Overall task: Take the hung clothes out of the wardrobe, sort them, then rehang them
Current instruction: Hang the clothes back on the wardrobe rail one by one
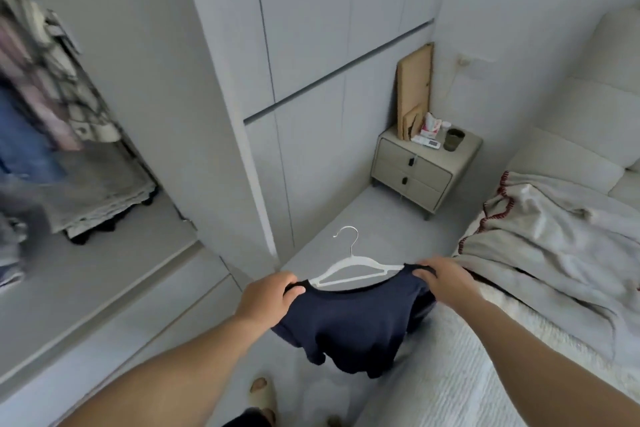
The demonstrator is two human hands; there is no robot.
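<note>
Both bare forearms reach forward from the bottom of the view, wrists level, spreading a navy t-shirt between them above the floor beside the bed. The left hand has its fingers curled over the shirt's left shoulder seam, thumb pressed on the near side of the cloth. The right hand grips the right shoulder in the same way, knuckles up, fingers hooked over the edge. A white hanger sits partly inside the neckline, its metal hook pointing up and away from the person. The shirt's body hangs loose below the hands. To the left, the open wardrobe shows blurred hanging clothes. A nightstand stands in the far corner.
</note>
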